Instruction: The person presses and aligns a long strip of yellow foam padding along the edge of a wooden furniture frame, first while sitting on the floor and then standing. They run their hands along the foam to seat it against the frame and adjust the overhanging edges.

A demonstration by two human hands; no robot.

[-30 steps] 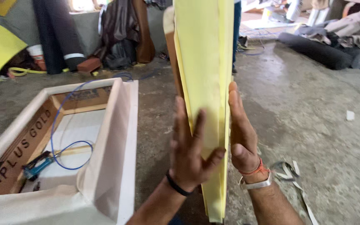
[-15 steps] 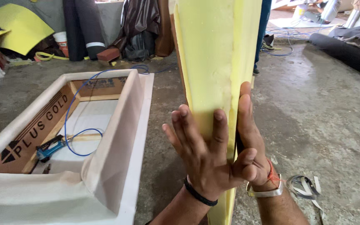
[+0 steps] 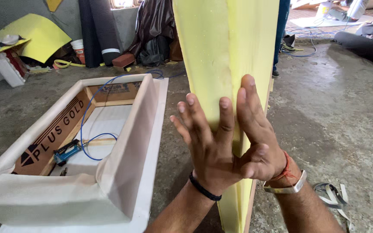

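**Foam pressed flat onto an upright panel**

While the foam sheet (image 3: 225, 56) stands upright on the concrete floor (image 3: 337, 108), both hands work its near face. The left hand (image 3: 208, 146) lies open, fingers spread, palm flat against the yellow foam. The right hand (image 3: 255, 138) is open too, fingers straight up along the sheet's right edge, thumb crossing toward the left; neither hand grips anything. By the look of it, the step in hand is smoothing the foam onto the thin board (image 3: 249, 207) behind it, whose edge shows at the bottom right. A next move would call for even palm pressure that does not tip the panel. The foam's long axis runs vertically, its top out of view, its broad face toward the camera. Just to the left lies a fabric-covered frame (image 3: 130, 142) with a blue cable (image 3: 87, 112) inside.
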